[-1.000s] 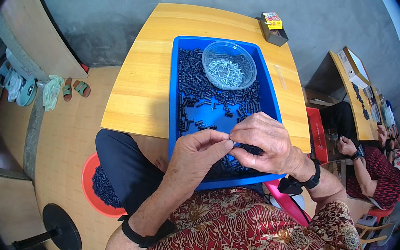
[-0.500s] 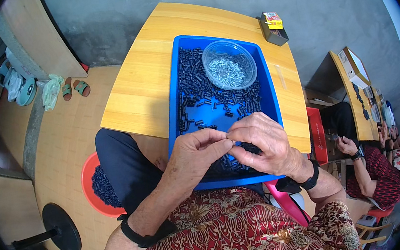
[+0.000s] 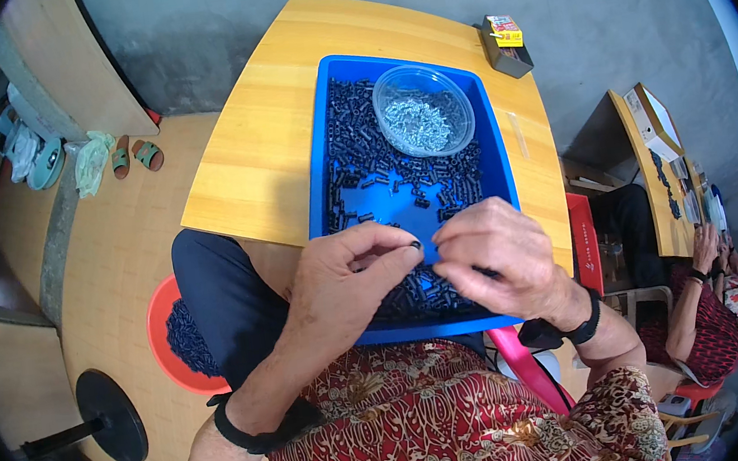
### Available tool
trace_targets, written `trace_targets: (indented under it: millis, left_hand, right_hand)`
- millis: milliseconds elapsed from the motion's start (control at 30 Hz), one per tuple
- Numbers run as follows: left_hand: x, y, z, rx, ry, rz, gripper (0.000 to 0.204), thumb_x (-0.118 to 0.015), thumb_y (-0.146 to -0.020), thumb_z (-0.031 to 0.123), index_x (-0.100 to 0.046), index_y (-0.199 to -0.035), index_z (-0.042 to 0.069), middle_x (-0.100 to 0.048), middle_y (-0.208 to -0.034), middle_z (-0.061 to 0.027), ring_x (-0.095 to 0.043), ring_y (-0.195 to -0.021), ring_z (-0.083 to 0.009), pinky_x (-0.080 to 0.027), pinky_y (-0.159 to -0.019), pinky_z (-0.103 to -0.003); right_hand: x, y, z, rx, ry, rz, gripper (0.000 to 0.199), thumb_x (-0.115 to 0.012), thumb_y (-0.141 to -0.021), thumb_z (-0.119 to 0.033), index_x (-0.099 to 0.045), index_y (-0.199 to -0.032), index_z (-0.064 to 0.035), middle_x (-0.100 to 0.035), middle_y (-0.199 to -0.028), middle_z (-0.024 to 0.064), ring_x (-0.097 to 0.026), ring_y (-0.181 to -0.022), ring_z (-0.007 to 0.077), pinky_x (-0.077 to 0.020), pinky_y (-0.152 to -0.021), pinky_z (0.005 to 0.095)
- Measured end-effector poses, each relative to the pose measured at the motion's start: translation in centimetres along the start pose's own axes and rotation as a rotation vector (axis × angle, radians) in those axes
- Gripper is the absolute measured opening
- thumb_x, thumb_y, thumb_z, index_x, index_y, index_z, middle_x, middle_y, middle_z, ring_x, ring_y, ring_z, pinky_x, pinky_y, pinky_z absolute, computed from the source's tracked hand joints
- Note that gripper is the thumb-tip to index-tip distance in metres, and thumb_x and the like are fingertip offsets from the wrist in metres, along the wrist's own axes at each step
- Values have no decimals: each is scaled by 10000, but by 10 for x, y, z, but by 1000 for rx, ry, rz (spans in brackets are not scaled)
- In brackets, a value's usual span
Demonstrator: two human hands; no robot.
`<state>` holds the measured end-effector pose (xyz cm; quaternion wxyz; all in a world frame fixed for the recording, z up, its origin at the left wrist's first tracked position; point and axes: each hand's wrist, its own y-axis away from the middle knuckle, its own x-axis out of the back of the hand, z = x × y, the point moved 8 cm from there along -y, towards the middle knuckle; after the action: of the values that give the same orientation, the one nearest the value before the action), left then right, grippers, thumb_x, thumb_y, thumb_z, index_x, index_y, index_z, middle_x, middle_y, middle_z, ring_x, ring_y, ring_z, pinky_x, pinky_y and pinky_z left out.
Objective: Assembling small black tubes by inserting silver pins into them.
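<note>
My left hand (image 3: 333,275) is closed in a pinch, with a small black tubular part (image 3: 414,245) between thumb and forefinger. Just right of it, my right hand (image 3: 504,256) is curled, its fingertips a short gap from that part. Anything inside the right hand is too hidden to make out. Both hands hover over the near half of a blue tray (image 3: 316,145) strewn with many short black parts (image 3: 353,128). Inside the tray at the far right, a round clear plastic tub (image 3: 466,124) holds small silvery metal pieces (image 3: 416,125).
The tray overhangs the near edge of a yellow wooden table (image 3: 251,153). A dark box with a yellow packet (image 3: 506,37) stands at the back right. Left of my leg, a red basin (image 3: 164,345) holds more black parts. At right, another person (image 3: 697,311) sits by a second table.
My hands have drawn apart slightly, and the black part now shows at the left fingertips. The other person's hand has moved up toward their table.
</note>
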<state>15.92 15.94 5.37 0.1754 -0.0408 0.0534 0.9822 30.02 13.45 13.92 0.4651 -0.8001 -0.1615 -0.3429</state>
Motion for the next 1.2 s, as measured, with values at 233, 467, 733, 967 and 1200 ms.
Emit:
trace_targets:
  millis: [233,467,733,967,1200]
  left_hand:
    - [28,19,42,-207,-268,233,157,-727,-867,60,-719,-1010,-3,-723,-887,-61,-648,-812,-90,-514,-739,-250]
    - [45,18,16,-165,-60,263,154,-715,-908,92,-711,-1010,-23,-706,-864,-13,-613,-797,-58,-489,-722,-215]
    - [46,17,7,-151,-22,261,164,-707,-916,125,-711,-1000,-16,-696,-849,-5,-597,-794,-49,-480,-714,-220]
    - [46,17,6,-172,-19,259,157,-698,-917,122,-711,-998,-11,-684,-836,8,-590,-786,-46,-470,-697,-218]
    - [45,16,5,-148,-17,257,153,-696,-918,115,-708,-1001,-12,-678,-824,12,-580,-776,-42,-470,-682,-217]
  right_hand:
    - [9,-6,50,-259,13,-229,221,-693,-838,-51,-651,-1043,20,-679,-962,172,-662,-874,338,-531,-766,416]
    - [-44,-16,75,-181,90,-528,93,-635,-848,-50,-630,-915,15,-619,-865,170,-634,-862,365,-532,-780,443]
    - [-87,-16,92,-124,347,-714,113,-635,-827,-54,-621,-916,14,-611,-864,162,-642,-848,334,-550,-734,419]
    - [-97,-14,98,-109,365,-710,126,-629,-835,-73,-627,-937,3,-603,-872,148,-642,-868,327,-555,-756,420]
    - [-98,-10,102,-140,312,-710,144,-663,-817,-90,-624,-930,-10,-594,-852,139,-636,-850,335,-548,-737,432]
